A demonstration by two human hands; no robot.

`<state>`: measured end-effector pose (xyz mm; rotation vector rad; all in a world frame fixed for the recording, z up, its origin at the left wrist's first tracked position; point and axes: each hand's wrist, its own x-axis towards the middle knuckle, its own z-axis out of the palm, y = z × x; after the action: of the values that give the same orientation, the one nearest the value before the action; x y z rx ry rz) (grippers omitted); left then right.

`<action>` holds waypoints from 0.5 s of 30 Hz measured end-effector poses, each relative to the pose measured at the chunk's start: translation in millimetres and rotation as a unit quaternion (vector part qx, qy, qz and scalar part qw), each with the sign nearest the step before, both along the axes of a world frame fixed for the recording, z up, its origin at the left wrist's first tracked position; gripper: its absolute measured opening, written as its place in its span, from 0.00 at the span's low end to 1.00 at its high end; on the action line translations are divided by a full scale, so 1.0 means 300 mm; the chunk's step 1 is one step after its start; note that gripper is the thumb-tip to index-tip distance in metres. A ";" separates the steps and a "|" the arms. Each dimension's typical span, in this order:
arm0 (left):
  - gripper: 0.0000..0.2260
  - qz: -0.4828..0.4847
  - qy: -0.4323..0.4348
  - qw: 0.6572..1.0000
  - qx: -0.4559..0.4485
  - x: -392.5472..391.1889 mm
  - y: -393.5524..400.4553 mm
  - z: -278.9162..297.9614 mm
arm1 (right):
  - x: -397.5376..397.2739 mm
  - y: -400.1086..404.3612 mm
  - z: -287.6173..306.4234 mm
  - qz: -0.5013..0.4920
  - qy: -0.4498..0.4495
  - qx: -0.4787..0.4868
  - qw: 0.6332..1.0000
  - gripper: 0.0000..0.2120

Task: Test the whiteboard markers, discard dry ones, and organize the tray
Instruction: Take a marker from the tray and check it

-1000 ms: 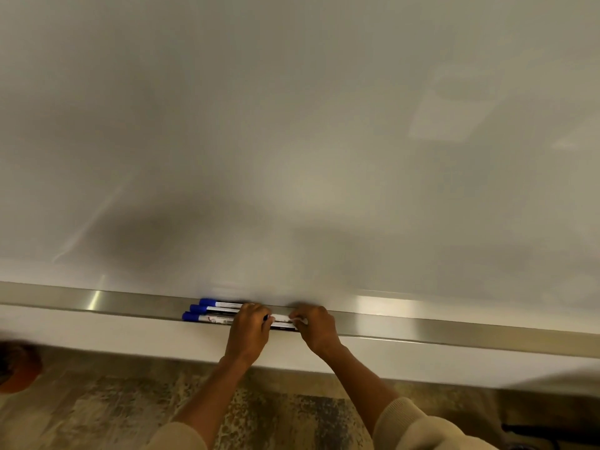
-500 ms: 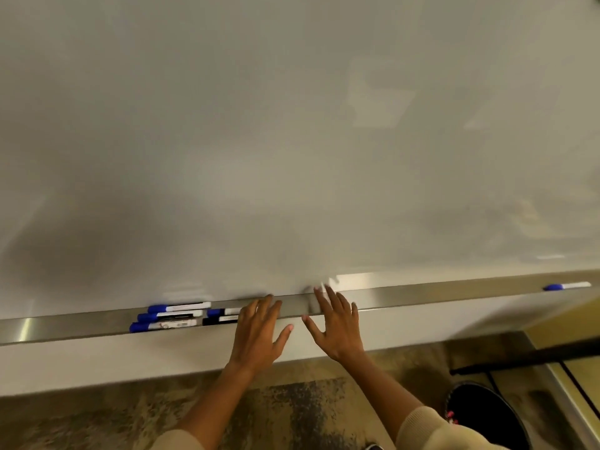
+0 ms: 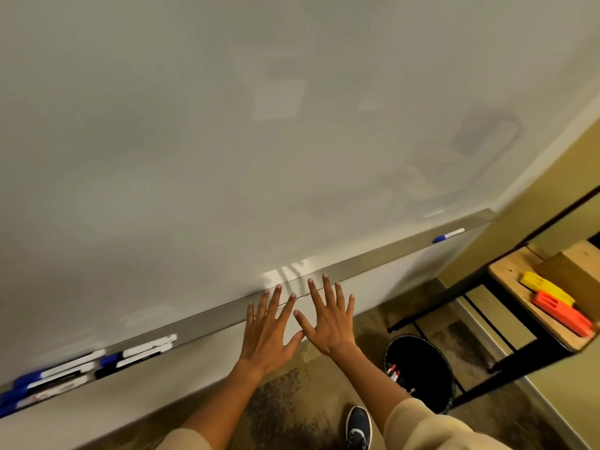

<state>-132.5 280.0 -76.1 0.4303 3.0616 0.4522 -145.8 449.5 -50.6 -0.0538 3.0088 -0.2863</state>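
A metal marker tray [image 3: 383,258] runs along the bottom of the whiteboard [image 3: 227,141], tilted in the view. Several blue-capped and black-capped markers [image 3: 81,368] lie grouped at its left end. One blue-capped marker [image 3: 448,235] lies alone near the right end. My left hand [image 3: 268,332] and my right hand [image 3: 328,316] are spread flat with fingers apart, side by side in front of the tray's middle, holding nothing. Their fingertips reach the tray's edge.
A black bin [image 3: 422,368] with a few markers inside stands on the floor at lower right. A black-framed wooden shelf [image 3: 532,306] at the right holds yellow and orange blocks [image 3: 558,306] and a cardboard box. A dark shoe [image 3: 358,427] is below.
My hands let go of the grouped markers and opened flat. The view swung right, so the markers now sit at far left and the bin and shelf have come into view.
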 end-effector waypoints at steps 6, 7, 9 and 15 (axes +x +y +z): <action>0.37 -0.033 -0.020 0.999 -0.007 -0.108 0.265 0.028 | -0.091 0.272 0.009 -0.046 -0.005 -0.005 0.999 0.41; 0.37 -0.038 -0.022 0.999 -0.009 -0.130 0.318 0.033 | -0.113 0.327 0.012 -0.054 -0.006 -0.007 0.998 0.41; 0.37 -0.043 -0.028 0.999 -0.014 -0.177 0.422 0.038 | -0.162 0.438 0.017 -0.070 -0.008 -0.011 0.997 0.41; 0.37 -0.042 -0.046 0.998 -0.026 -0.323 0.713 0.043 | -0.336 0.782 0.058 -0.124 -0.020 -0.007 0.992 0.46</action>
<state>-229.4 493.8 -63.1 0.5191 2.9461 0.3780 -246.5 684.1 -33.2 0.3226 2.9730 -0.3273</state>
